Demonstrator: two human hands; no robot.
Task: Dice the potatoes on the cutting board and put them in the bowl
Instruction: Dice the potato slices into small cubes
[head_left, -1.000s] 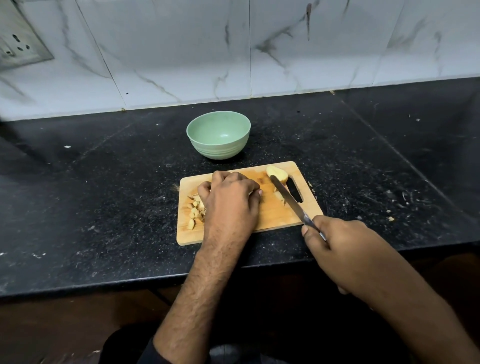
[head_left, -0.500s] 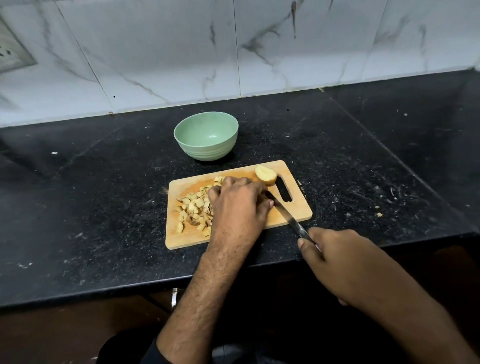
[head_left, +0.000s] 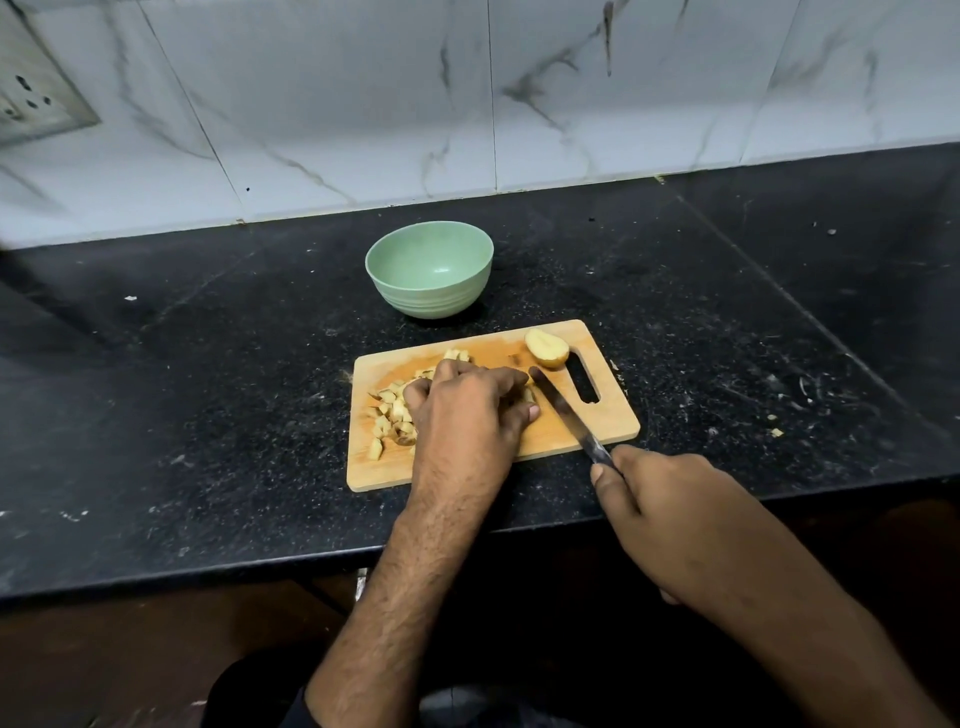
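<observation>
A wooden cutting board (head_left: 613, 415) lies on the black counter. Diced potato pieces (head_left: 390, 413) are heaped on its left half. A potato half (head_left: 545, 348) sits cut side up at the board's far right, beside the handle slot. My left hand (head_left: 467, 415) lies over the middle of the board with fingers curled on a potato piece that it mostly hides. My right hand (head_left: 660, 514) grips the handle of a knife (head_left: 563, 410), whose blade slants across the board right next to my left fingers. A green bowl (head_left: 429, 267) stands behind the board.
The black counter (head_left: 208, 389) runs to a marble-tiled wall behind the bowl. A wall socket (head_left: 31, 98) sits at the upper left. Small scraps dot the counter right of the board. The counter's front edge passes just under my wrists.
My left hand shifted right, off the diced pile, and more of the dice now show. The knife blade moved in against my left fingers. The camera view drifted slightly.
</observation>
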